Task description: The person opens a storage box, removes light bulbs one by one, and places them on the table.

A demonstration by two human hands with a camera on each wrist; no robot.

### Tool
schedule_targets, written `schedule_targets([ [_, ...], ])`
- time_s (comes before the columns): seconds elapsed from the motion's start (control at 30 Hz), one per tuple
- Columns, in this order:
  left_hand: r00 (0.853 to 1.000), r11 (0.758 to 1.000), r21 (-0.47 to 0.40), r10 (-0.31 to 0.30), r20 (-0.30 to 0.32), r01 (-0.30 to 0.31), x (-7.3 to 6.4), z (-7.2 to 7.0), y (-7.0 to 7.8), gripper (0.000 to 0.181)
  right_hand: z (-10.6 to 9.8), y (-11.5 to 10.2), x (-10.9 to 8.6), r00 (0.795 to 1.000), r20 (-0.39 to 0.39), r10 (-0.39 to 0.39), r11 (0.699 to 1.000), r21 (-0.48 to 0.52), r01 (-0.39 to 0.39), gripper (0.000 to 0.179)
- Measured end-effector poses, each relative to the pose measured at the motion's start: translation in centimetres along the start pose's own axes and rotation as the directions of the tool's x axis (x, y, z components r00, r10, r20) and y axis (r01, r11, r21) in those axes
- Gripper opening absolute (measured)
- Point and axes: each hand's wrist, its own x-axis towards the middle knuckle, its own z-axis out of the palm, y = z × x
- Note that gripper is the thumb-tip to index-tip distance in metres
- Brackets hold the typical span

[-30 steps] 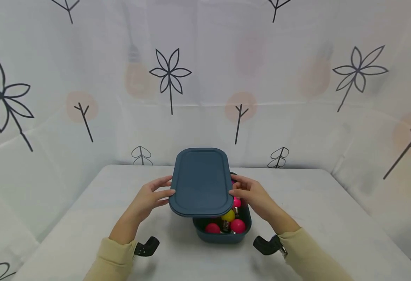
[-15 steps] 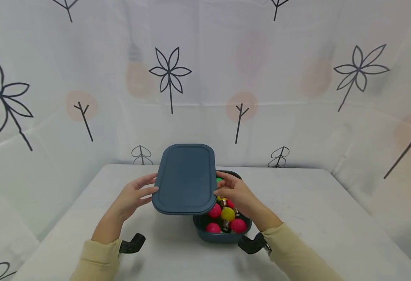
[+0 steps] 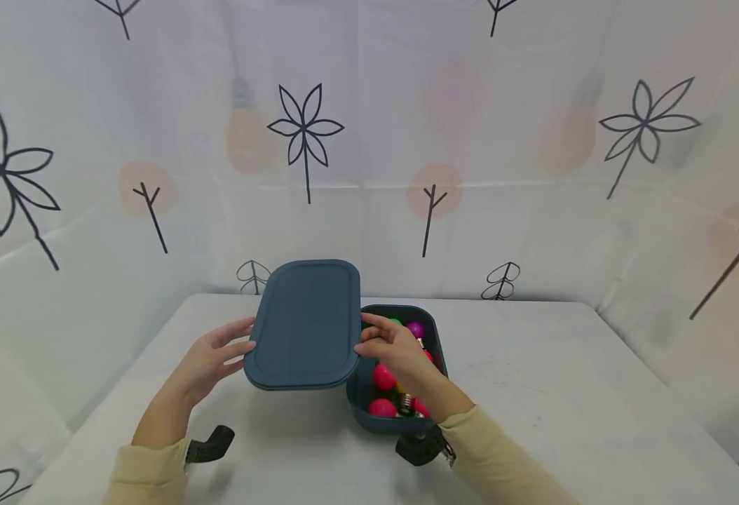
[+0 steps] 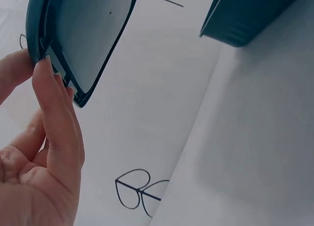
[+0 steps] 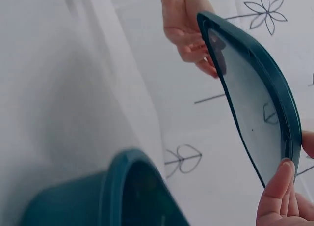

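Observation:
A dark blue rectangular lid (image 3: 306, 322) with rounded corners is held above the table, tilted. My left hand (image 3: 208, 361) pinches its left edge between thumb and fingers. On the opposite edge, my right hand (image 3: 397, 351) grips the lid the same way. The right wrist view shows the hollow underside of the lid (image 5: 245, 88). Behind and below my right hand stands a blue box (image 3: 360, 414), uncovered, with several coloured bulbs inside. Among them are a red bulb (image 3: 383, 377) and a purple bulb (image 3: 416, 330). The lid and right forearm hide part of the box.
The box stands on a white table (image 3: 521, 407). A white cloth (image 3: 369, 105) printed with flowers and twigs hangs behind it and along both sides. A black camera mount (image 3: 212, 445) sticks out from the left wrist, and another mount (image 3: 421, 447) from the right.
Both hands have carried the lid leftward, off from above the box. More of the box and its bulbs shows now. The box itself has stayed in place.

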Motion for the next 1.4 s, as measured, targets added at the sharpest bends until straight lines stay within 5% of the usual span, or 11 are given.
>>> schedule_targets([
  [0.87,0.999,0.999,0.019,-0.029,-0.035,0.030,-1.6,-6.1,-1.9,0.061,7.5,3.5,1.3,0.995,-0.051,0.080,0.977,0.204,-0.068,0.066],
  [1.4,0.979,0.977,-0.103,-0.192,-0.069,0.184,-1.8,-7.8,-4.6,0.042,10.4,6.3,1.9,0.979,-0.144,0.147,0.961,0.254,-0.107,0.066],
])
